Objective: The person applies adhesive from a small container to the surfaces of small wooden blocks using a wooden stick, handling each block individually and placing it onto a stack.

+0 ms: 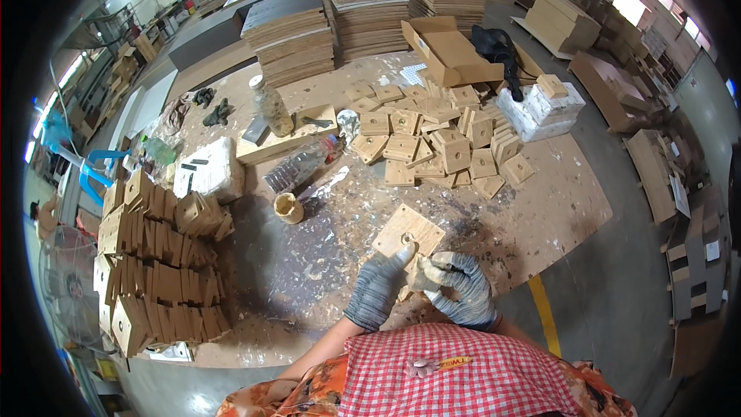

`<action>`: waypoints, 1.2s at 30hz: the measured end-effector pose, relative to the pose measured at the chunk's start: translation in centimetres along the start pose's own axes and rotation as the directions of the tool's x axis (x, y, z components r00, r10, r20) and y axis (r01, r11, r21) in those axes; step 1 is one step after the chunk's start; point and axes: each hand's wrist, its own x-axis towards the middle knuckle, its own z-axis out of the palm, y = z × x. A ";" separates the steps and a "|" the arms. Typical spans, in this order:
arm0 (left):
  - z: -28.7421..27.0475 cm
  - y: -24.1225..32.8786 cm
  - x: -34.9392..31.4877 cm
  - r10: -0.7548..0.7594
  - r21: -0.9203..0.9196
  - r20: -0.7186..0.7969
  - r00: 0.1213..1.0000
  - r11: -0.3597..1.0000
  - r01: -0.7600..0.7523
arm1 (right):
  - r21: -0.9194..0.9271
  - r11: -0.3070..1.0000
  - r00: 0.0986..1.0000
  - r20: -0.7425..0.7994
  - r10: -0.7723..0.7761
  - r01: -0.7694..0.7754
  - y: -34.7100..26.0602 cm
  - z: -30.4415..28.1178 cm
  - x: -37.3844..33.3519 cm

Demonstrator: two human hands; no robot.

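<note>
Both hands wear grey knitted gloves and meet at the near edge of the work table. My left hand (377, 287) grips a square wooden block (403, 224), its thumb on the face beside a central hole; small holes show at the corners. Close to the block's near right corner is my right hand (463, 287), its fingers curled and pinched. A crumpled tan scrap (419, 278) shows between the hands; whether it is cloth or paper I cannot tell. Beyond them lies a loose heap of similar wooden blocks (401, 147).
Stacked wooden blocks (154, 262) stand at the left. Nearer the middle are a small round pot (289, 208), a plastic bottle (297, 168), a jar (270, 108) and a wooden tray (255, 153). An open cardboard box (448, 54) and a white wrapped bundle (544, 112) sit behind the heap.
</note>
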 end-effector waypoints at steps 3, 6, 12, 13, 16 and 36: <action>0.1 -0.1 0.0 0.034 -0.016 -0.004 0.999 0.999 -0.034 | -0.067 0.997 0.997 0.068 -0.027 0.032 -0.2 0.0 -0.1; -0.3 -0.3 0.3 0.073 -0.024 0.009 0.997 0.997 -0.073 | -0.003 1.000 0.999 0.041 -0.007 0.007 0.0 -0.2 0.2; -1.0 0.1 -0.6 0.090 0.182 0.051 0.995 0.978 -0.098 | 0.083 0.996 0.973 -0.227 0.051 -0.033 0.8 -1.2 1.2; -0.9 0.3 -0.7 0.118 0.180 0.064 0.991 0.975 -0.128 | 0.056 0.998 0.976 -0.214 0.049 -0.038 0.7 -1.4 1.3; -0.4 0.5 -1.3 0.285 0.219 0.101 0.953 0.928 -0.301 | -0.124 0.982 0.956 -0.275 0.103 -0.142 0.3 -2.3 1.8; 0.3 -2.4 -0.3 0.189 0.364 0.338 0.922 0.877 -0.313 | -0.108 0.951 0.931 -0.260 0.254 -0.290 1.4 -5.4 1.1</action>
